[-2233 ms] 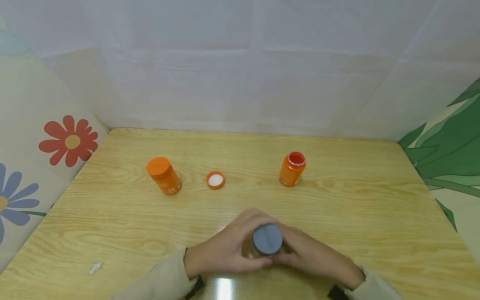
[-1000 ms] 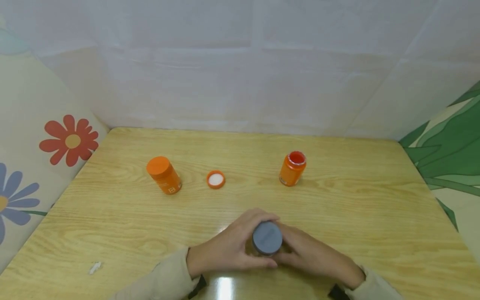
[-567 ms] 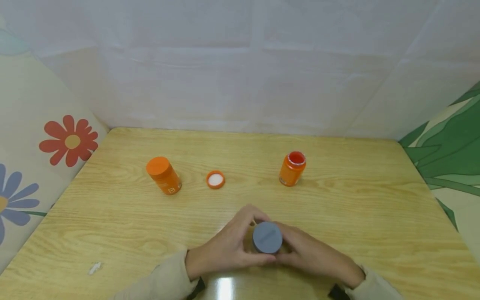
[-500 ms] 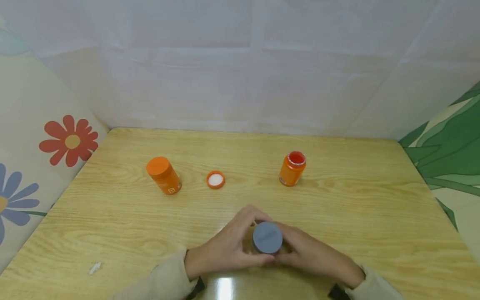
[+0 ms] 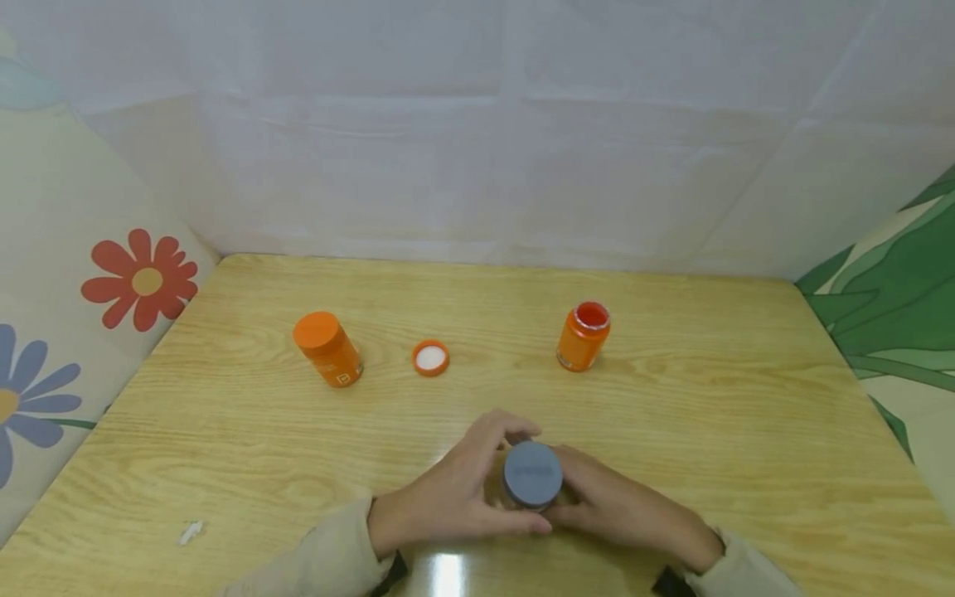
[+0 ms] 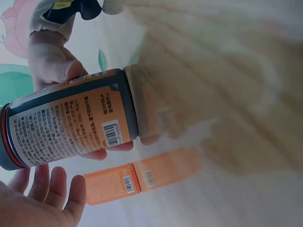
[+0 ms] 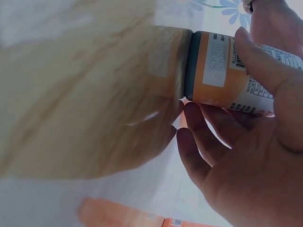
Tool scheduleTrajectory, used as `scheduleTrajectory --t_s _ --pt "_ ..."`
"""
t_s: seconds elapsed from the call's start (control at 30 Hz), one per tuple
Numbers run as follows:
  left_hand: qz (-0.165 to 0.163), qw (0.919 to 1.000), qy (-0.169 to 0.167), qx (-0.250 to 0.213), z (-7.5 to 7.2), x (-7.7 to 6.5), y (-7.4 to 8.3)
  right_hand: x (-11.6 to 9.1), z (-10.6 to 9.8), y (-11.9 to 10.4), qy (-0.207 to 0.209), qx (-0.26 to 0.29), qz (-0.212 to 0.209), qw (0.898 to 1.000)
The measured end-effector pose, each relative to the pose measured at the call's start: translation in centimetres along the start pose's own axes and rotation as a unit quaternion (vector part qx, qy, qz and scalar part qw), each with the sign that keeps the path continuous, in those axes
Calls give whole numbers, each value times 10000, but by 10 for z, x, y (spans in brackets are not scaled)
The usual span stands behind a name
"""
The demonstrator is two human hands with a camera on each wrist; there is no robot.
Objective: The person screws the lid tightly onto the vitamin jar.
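Near the front of the table, a supplement bottle (image 6: pixel 71 123) with a grey lid (image 5: pixel 533 473) and an orange-and-white printed label stands upright. My right hand (image 5: pixel 619 507) grips its body from the right; the right wrist view shows the thumb across the label and the fingers along the other side. My left hand (image 5: pixel 457 489) arches loosely around the lid from the left, thumb in front and index finger behind. Small gaps show between those fingers and the lid, and in the left wrist view the left fingers (image 6: pixel 57 191) are spread beside the bottle's top.
Farther back on the wood-grain table (image 5: pixel 709 431) stand a capped orange bottle (image 5: pixel 339 358) at left and an uncapped orange bottle (image 5: pixel 579 344) at right. Between them an orange lid (image 5: pixel 430 358) lies upside down, white liner up. A white scrap (image 5: pixel 191 532) lies front left.
The grey lid's faint lettering has turned clockwise from slanted to level. My left fingers have spread slightly away from the lid. My right hand holds almost still.
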State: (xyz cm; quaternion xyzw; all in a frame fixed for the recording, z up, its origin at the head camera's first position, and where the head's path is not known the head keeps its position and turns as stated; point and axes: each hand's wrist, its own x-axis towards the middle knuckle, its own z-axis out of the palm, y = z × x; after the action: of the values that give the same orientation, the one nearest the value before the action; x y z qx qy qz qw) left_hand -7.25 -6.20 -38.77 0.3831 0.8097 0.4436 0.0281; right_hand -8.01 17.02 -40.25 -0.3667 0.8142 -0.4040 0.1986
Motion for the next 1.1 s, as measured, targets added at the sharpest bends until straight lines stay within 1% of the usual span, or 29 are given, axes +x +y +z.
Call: scheduleTrajectory --t_s 0.07,0.1,0.2,0.33,0.37,0.53,0.63,0.73,0.8,0.9,1.0,1.1 --pt "-212 9996 112 -175 1 0 1 0 0 1 44 -86 -127 9999" --pt "-228 9993 164 -264 1 0 2 -1 0 1 40 -84 -120 9999" --pt "72 9992 331 -227 1 1 0 -1 0 1 4 -38 -78 10000" --pt "497 9979 372 -169 -1 2 -2 1 0 0 -13 45 -26 10000" --pt "566 9976 364 -177 -1 2 -2 1 0 0 1 47 -16 10000" --pt "661 9971 221 -290 -2 3 -3 2 0 -1 3 122 149 9998" --pt "725 9970 129 -253 -3 3 -3 2 0 -1 -20 158 118 9998" --pt "751 9971 44 -134 -5 3 -2 3 1 -1 3 106 -26 9999" --pt "704 9975 9 -69 -6 3 -2 2 2 -1 21 58 -89 9999" --pt "516 9987 1 -3 -7 2 0 1 2 -1 63 -70 -124 9999" --pt "223 9997 63 -3 -5 2 1 -1 2 -1 116 -266 -120 9995" --pt "101 9997 187 85 -3 4 2 -2 1 -1 132 -397 -125 9990"
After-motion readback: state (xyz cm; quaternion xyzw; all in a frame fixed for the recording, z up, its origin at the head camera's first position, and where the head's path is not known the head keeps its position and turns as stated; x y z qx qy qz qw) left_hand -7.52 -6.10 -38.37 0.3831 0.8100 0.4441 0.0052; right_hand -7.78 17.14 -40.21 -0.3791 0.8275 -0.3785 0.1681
